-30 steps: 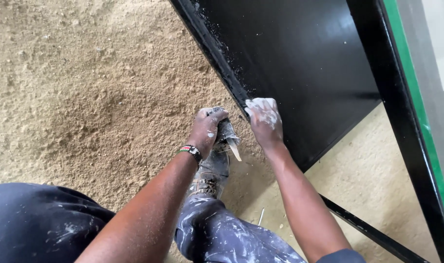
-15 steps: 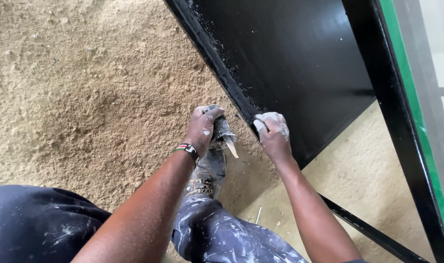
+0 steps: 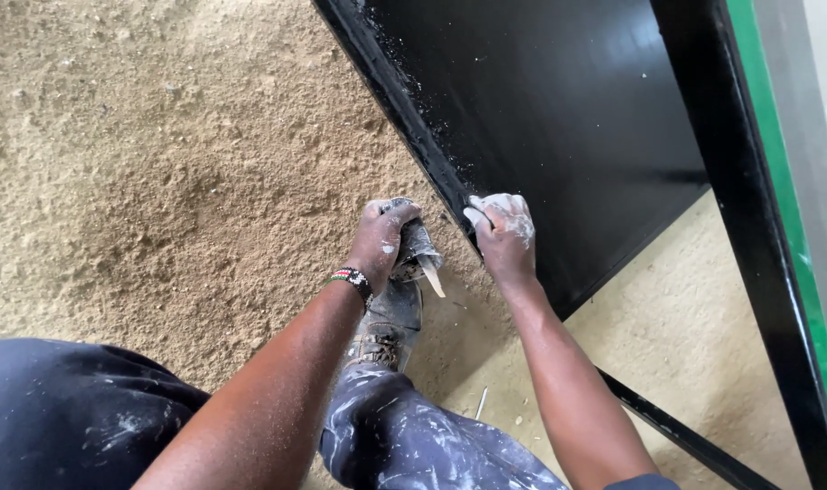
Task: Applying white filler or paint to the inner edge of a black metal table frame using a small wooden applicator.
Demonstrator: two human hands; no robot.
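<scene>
My left hand (image 3: pixel 383 238) is closed around a small grey, paste-smeared container (image 3: pixel 417 247) with a pale wooden stick (image 3: pixel 433 279) poking out of it, held just left of the black panel's edge. My right hand (image 3: pixel 502 231), coated in white paste, presses its fingers against the front edge (image 3: pixel 413 118) of the glossy black panel (image 3: pixel 558 118). White specks and smears dot that edge above my fingers. A beaded bracelet (image 3: pixel 354 279) circles my left wrist.
Sawdust (image 3: pixel 159 172) covers the floor to the left and under the panel. My paint-spattered trouser leg (image 3: pixel 413 436) and boot (image 3: pixel 391 327) stand below the hands. A black frame bar (image 3: pixel 758 227) with a green strip runs down the right; another black bar (image 3: pixel 676 426) crosses low right.
My right hand slid down along the panel's edge, then back up a little, fingers curling against it. My left hand with the container stayed in place.
</scene>
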